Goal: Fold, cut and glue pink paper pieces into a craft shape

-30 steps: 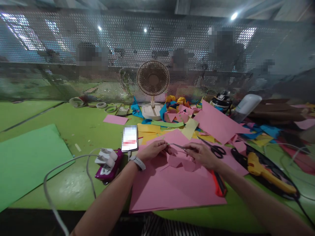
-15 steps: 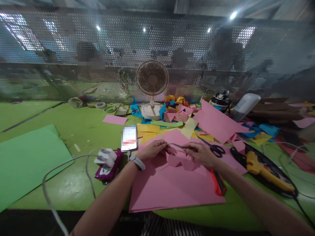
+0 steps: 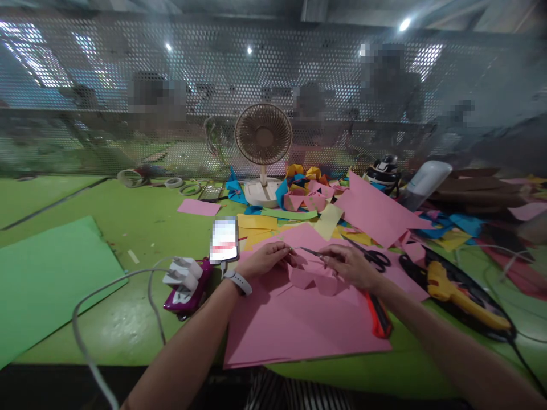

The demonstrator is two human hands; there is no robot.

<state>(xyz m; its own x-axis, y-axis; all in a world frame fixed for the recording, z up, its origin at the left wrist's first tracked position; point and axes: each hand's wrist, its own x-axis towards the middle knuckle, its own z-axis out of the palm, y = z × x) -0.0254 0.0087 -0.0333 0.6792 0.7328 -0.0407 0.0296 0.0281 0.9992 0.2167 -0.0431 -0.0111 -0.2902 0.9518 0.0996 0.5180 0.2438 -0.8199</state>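
My left hand (image 3: 267, 259) pinches the left end of a folded pink paper piece (image 3: 314, 279) above a stack of pink sheets (image 3: 299, 324). A pale watch sits on that wrist. My right hand (image 3: 348, 265) is closed on a thin grey metal tool (image 3: 310, 251) whose tip points left toward the left fingers, and it also touches the folded piece. Both hands hover just over the pink sheets on the green table (image 3: 128, 296).
Black scissors (image 3: 374, 259), a red cutter (image 3: 378, 322) and a yellow glue gun (image 3: 461, 296) lie at the right. A phone (image 3: 224, 239), a purple power strip with white plugs (image 3: 186, 279) and a cable are at the left. A small fan (image 3: 262, 148), coloured paper scraps and a mesh screen stand behind.
The hands stay almost in place; the right hand and the tool's tip have shifted very slightly. The view has dropped a little.
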